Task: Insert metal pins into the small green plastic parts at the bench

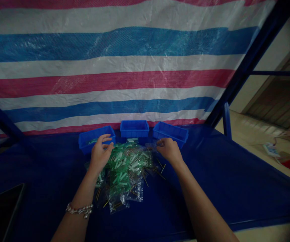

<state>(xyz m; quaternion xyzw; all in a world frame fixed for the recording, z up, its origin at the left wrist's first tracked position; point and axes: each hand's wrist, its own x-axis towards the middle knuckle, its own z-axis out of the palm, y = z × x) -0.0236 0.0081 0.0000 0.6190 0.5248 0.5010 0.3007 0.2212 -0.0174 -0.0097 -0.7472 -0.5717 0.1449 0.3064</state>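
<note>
Three blue bins [134, 133] stood in a shallow arc at the back of the blue table [210, 171], in front of a striped sheet [109, 80]. A loose heap of small clear bags [121, 164] lay on the tabletop before the bins, between the forearms; green areas and pale strips showed through the plastic, and thin gold-coloured rods [163, 168] showed at the right and front edges of the heap. The left hand [101, 153] was positioned at the front of the left bin [85, 148], near the left edge of the heap, with fingers spread and thumb apart; no item was visible in its grasp. The right hand [169, 149] was positioned in front of the right bin [174, 130], fingers curled beside a clear bag [150, 146]; whether the fingertips pinched that bag could not be determined. The step in hand was judged to be bag handling at the heap, with the hands working apart. The next move appeared to call for a light pinch on one bag edge, clear of overlapping neighbours.
</note>
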